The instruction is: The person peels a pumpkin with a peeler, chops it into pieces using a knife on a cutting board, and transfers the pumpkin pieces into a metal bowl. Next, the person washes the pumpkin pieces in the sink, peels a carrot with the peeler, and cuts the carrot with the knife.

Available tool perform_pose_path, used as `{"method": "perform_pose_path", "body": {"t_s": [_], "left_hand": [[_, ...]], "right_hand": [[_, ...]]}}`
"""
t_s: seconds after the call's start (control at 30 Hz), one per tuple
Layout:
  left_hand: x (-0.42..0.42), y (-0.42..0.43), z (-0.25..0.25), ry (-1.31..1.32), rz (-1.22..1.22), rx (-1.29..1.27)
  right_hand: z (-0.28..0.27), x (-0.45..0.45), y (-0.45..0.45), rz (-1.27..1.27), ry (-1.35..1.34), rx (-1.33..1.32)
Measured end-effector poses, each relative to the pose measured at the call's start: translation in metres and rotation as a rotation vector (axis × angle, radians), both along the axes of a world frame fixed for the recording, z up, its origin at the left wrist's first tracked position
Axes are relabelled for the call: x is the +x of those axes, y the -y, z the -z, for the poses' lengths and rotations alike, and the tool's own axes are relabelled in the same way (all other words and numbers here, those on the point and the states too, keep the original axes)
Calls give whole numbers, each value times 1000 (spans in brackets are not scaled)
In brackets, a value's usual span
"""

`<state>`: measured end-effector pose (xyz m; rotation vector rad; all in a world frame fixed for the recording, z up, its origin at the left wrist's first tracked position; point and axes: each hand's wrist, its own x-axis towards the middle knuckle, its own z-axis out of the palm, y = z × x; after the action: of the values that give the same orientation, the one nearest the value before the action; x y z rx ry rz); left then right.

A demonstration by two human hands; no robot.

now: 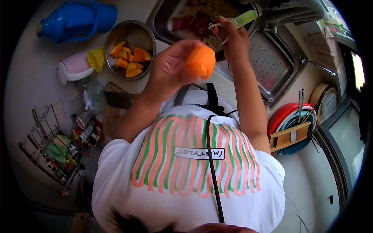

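Fingers of my left hand (173,64) are wrapped round an orange piece of what looks like pumpkin (201,62), held near the sink's front edge. To its right, my right hand (234,40) grips a peeler (244,19) with a light green handle; its white head points left, with a bit of orange on it. The peeler and the orange piece are apart. Below and behind them, the sink basin (161,23) holds scattered peelings. Left of my left hand, a metal bowl (150,38) contains several cut orange chunks (133,70).
A perforated metal drainer (268,58) is at the right of the sink. A blue thermos (77,21) lies at the upper left, above a yellow mesh item (95,59). Stacked basins (279,116) stand at the right, and a rack with bottles (83,132) at the left.
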<state>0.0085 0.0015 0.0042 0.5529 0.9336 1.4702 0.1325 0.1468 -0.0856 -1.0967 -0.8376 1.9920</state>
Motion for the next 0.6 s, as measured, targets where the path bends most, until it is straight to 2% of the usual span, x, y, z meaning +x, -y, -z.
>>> {"method": "perform_pose_path", "body": {"t_s": [0.07, 0.17, 0.27, 0.3, 0.4, 0.53, 0.6], "left_hand": [[-4, -7, -9, -48, 24, 31], [-5, -14, -3, -93, -11, -19], [-1, -23, -3, -98, -43, -84], [-4, -19, 9, -58, -16, -122], [0, -20, 10, -87, -3, -140], [2, -20, 11, -54, -9, -194], [7, -21, 11, -57, -30, -175]], "right_hand": [[21, 13, -4, -167, 652, 437], [9, 22, -4, -99, 393, 225], [-36, 10, 7, 171, -124, -160], [-49, 10, 12, 150, -186, -158], [-71, 8, 19, 29, -293, -145], [-74, 4, 21, -91, -205, -8], [-75, 0, 22, -43, -228, -72]]}}
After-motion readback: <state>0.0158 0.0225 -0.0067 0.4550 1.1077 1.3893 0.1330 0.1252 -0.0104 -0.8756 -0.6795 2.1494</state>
